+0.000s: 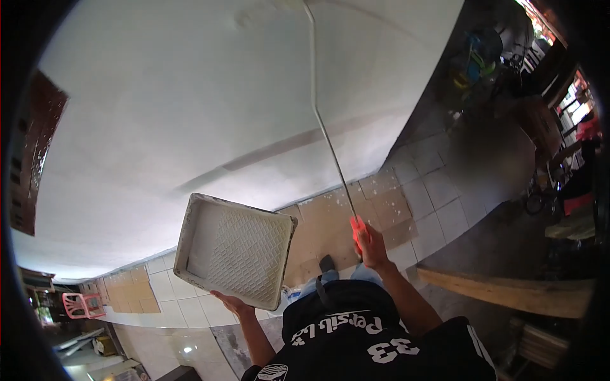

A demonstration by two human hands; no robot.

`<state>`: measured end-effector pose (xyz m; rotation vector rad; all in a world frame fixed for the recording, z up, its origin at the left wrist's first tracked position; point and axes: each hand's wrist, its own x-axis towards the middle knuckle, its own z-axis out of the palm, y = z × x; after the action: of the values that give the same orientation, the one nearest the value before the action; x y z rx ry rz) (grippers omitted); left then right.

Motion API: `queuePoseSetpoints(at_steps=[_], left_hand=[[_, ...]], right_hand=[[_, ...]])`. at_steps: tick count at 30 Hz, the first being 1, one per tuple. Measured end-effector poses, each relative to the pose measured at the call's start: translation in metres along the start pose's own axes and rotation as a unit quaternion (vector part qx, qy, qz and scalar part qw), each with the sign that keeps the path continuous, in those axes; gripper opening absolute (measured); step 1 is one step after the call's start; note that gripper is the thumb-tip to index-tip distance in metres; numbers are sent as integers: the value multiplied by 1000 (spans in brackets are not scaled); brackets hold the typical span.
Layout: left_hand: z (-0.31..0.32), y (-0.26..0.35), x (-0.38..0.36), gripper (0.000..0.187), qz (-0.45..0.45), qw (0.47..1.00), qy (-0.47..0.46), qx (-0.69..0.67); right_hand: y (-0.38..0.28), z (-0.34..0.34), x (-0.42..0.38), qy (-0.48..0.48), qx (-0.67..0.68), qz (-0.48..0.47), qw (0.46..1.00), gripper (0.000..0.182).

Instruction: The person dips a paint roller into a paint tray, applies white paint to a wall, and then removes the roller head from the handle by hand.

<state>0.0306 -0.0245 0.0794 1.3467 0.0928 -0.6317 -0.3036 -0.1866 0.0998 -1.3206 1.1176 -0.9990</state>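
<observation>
- The left forearm (257, 340) is bare and slants up and outward, away from the torso.
- The left hand (236, 306) is held out in front, bearing its load from below; part of it is hidden.
- The right forearm (410, 295) is bare too and reaches forward, angled slightly inward towards the hand.
- The right hand (372, 246) is farther forward than the left, its fingers curled tightly into a fist-like grip.
- Both hands are well apart, either side of the body's midline.

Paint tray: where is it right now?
In the head view, the paint tray is left of centre, held in the left hand, before the white wall.
</observation>
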Motion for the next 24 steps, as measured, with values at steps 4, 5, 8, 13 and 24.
queuePoseSetpoints(at_steps=[4,5,8,13,24], left_hand=[[-8,-4,8,77,4,1000,-22,-5],[-7,-5,7,76,4,1000,-27,0],[7,5,0,75,9,999,-41,15],[-12,-4,19,75,22,997,-67,15],[-7,-6,13,78,-1,996,-81,30]], right_hand=[[-5,0,26,-30,-13,14,999,54],[14,-2,30,-20,-17,11,1000,54],[54,-5,21,18,-37,29,999,52],[151,-20,-46,54,-78,82,992,51],[166,-54,-92,12,-116,235,965,47]])
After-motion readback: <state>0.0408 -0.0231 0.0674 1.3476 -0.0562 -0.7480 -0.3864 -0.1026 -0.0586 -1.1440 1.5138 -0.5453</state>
